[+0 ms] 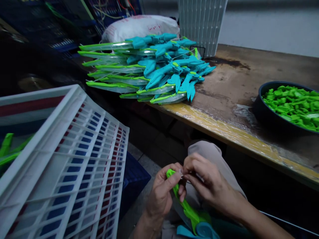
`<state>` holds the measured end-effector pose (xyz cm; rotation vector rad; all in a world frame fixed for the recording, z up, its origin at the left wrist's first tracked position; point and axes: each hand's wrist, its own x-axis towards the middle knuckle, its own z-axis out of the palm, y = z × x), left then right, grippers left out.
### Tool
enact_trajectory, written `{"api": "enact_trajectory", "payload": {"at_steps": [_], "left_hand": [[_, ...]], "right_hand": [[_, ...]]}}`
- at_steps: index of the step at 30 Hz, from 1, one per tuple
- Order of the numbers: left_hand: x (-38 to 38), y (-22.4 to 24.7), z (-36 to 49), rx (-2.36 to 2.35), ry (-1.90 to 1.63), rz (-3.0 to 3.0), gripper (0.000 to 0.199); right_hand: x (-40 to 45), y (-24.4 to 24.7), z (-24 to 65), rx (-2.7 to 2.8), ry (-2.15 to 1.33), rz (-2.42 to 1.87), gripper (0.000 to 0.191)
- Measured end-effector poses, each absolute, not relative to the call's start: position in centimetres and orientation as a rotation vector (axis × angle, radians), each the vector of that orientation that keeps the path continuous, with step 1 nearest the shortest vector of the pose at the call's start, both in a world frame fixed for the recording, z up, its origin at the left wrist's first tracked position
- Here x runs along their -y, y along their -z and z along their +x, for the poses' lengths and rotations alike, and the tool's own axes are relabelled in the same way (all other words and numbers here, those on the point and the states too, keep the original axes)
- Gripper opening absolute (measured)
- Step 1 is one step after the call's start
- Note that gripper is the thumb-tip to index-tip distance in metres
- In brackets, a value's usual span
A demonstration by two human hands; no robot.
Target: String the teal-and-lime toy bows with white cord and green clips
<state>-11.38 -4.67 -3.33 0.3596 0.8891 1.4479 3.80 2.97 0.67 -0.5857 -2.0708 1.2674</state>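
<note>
Above my lap, my left hand (163,189) is closed around the tip of a green and teal plastic toy (188,212), long and bow-like. Its green limb runs down to a teal part at the bottom edge of the view. A clear strip lies along the limb. My right hand (211,184) pinches at the same tip, its fingers touching those of the left. A bit of thin white string shows between the fingertips, though its end is too small to make out. A pale line (281,219) like string stretches past my right forearm.
Similar green and teal toys (161,71) are piled on the wooden table (224,96), by a white sack (142,28). A dark round basin (260,109) at right holds small green parts. A white slatted crate (82,159) stands at left. A grey ribbed panel (201,26) stands behind.
</note>
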Motion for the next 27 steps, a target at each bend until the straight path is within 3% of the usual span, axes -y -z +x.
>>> {"api": "enact_trajectory", "payload": {"at_steps": [4,8,16,27], "left_hand": [[4.5,3.4,-11.5,-0.868,-1.368,0.384,0.033],[4.4,2.9,-11.0,-0.942,-1.409,0.392,0.034],[4.6,3.0,-10.8,-0.966,-1.458,0.515,0.024],[4.5,3.4,-10.9,-0.861,-1.418,0.432,0.030]], "right_hand": [[-2.9,-0.7,3.8,2.223,-1.044,-0.374,0.016],[-2.5,-0.7,3.8,2.275,-0.951,-0.465,0.020],[-2.3,-0.9,3.7,1.954,-1.354,-0.793,0.014],[-1.3,0.9,3.2,2.019,-0.898,-0.537,0.017]]}}
